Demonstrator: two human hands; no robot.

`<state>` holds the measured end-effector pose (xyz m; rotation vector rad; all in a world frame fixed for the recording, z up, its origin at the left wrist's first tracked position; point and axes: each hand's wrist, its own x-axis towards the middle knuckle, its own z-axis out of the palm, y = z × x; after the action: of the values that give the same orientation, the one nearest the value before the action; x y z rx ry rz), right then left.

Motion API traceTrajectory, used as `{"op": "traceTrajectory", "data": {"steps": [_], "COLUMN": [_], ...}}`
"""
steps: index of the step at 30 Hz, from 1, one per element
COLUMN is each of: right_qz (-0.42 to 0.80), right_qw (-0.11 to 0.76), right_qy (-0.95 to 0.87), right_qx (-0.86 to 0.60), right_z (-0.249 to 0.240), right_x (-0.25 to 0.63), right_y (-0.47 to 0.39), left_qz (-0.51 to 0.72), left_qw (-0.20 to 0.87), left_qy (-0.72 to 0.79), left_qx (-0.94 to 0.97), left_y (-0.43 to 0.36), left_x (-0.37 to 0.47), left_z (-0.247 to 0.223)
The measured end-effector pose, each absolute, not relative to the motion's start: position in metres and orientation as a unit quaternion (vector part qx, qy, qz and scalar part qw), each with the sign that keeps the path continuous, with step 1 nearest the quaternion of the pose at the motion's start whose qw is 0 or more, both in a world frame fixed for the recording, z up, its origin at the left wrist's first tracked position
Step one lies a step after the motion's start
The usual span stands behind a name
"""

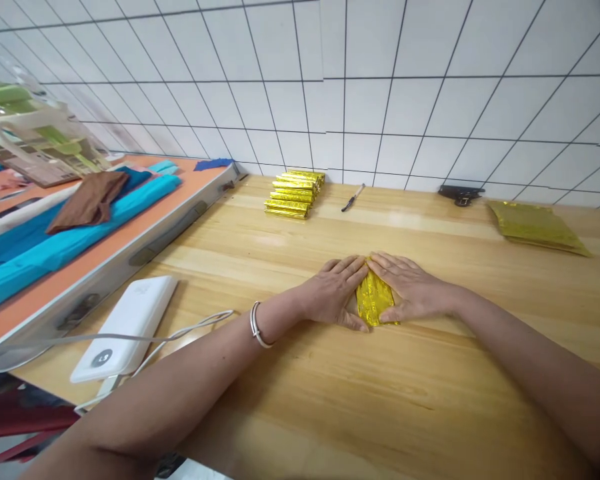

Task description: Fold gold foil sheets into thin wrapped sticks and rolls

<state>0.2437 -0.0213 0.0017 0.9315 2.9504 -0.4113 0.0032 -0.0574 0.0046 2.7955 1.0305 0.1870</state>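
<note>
A shiny gold foil piece (374,297) lies on the wooden table between my two hands. My left hand (341,290) rests flat at its left edge, fingers stretched out and thumb pointing toward the foil's lower corner. On the other side, my right hand (407,287) lies spread with its fingers and thumb over the foil's right edge. The fingertips of both hands nearly meet at the top of the foil. Farther back, a row of folded gold foil strips (295,195) stands near the wall.
A pen (353,198), a black clip-like object (461,193) and a flat gold packet (537,225) lie near the wall. At left are a white power bank (125,327) with cables, folded cloths (80,247) and a clear pitcher (50,137).
</note>
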Motion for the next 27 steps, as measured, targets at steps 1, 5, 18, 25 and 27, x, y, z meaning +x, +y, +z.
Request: {"op": "traceTrajectory", "data": {"steps": [1, 5, 18, 25, 27], "right_qz": [-0.134, -0.14, -0.164, -0.166, -0.168], "right_qw": [0.013, 0.017, 0.068, 0.064, 0.058], "right_qy": [0.945, 0.943, 0.935, 0.934, 0.934], "right_qx": [0.299, 0.3, 0.305, 0.309, 0.31], "right_z": [0.0016, 0.0009, 0.0042, 0.0033, 0.0026], "right_x": [0.2441, 0.2452, 0.244, 0.2434, 0.244], "right_y": [-0.0213, -0.0207, -0.016, -0.0172, -0.018], "left_qz": [0.058, 0.054, 0.058, 0.038, 0.028], "left_qw": [0.08, 0.086, 0.099, 0.1, 0.102], "left_qy": [0.343, 0.342, 0.335, 0.329, 0.327], "left_qx": [0.934, 0.934, 0.935, 0.938, 0.939], "left_y": [-0.0574, -0.0565, -0.0561, -0.0517, -0.0493], "left_x": [0.0031, 0.0027, 0.001, -0.0011, -0.0025], "left_z": [0.0045, 0.0049, 0.0063, 0.0095, 0.0106]}}
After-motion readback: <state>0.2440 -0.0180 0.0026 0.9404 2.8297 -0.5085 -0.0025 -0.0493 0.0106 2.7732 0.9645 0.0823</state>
